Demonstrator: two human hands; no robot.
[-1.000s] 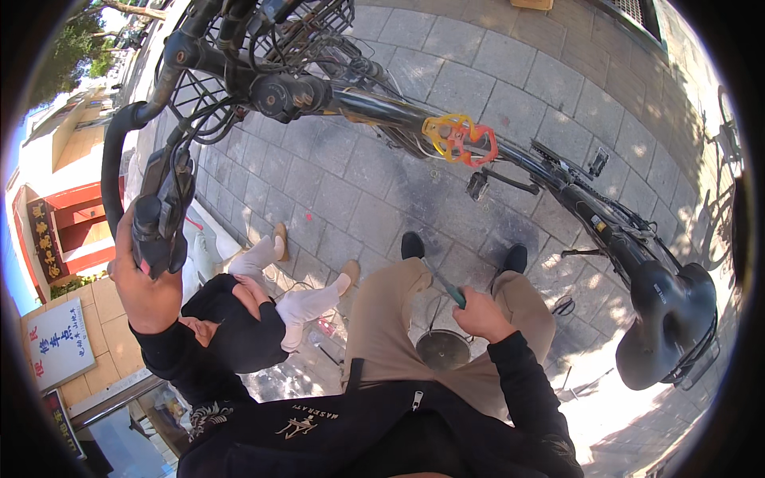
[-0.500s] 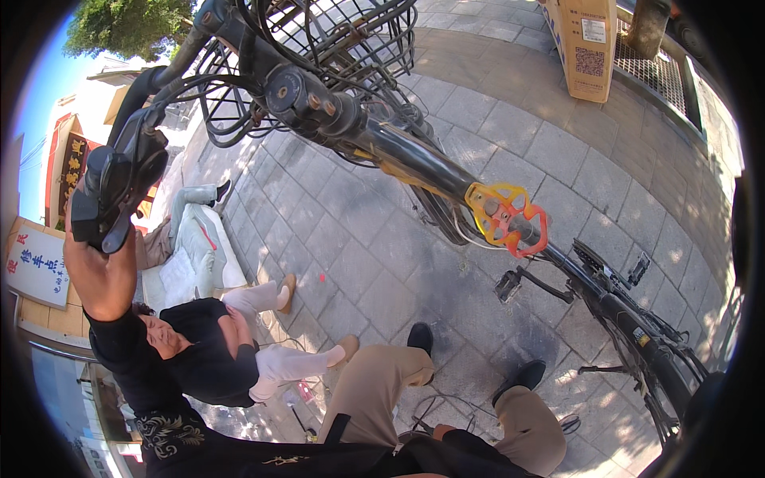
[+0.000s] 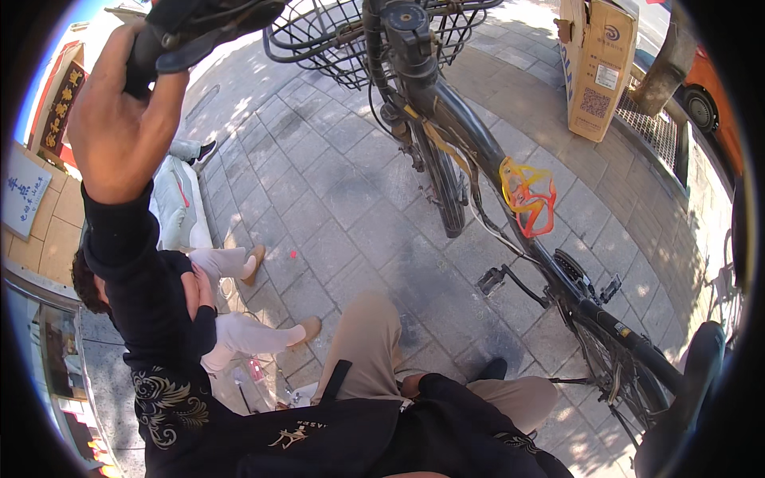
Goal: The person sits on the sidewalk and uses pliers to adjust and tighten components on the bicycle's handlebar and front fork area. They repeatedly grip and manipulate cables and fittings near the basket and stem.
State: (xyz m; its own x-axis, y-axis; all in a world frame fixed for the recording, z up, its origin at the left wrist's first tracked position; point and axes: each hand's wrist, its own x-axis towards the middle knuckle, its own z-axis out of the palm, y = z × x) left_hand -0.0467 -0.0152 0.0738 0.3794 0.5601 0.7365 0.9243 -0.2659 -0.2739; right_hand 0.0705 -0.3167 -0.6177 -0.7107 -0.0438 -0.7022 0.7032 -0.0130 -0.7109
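My left hand (image 3: 119,119) reaches far forward at the upper left, with its fingers wrapped round the black handlebar grip (image 3: 147,64). A brake lever (image 3: 191,56) juts out beside the fingers. The bicycle's dark frame (image 3: 470,127) slants from the upper middle to the lower right and carries a yellow and red bottle cage (image 3: 527,195). Ahead of it are a black wire basket (image 3: 319,48) and the front wheel (image 3: 446,191). Only a small part of my right hand (image 3: 411,385) shows, by my thigh; its fingers are hidden.
Someone in a black top (image 3: 182,299) and pale trousers sits close on my left, arms folded. A cardboard box (image 3: 602,72) stands at the far right by a tree trunk (image 3: 667,72). The bicycle's saddle (image 3: 705,354) is near, at the lower right.
The handlebar has swung and moved up in view with my left hand still on it. More of the front wheel shows, and my view has shifted.
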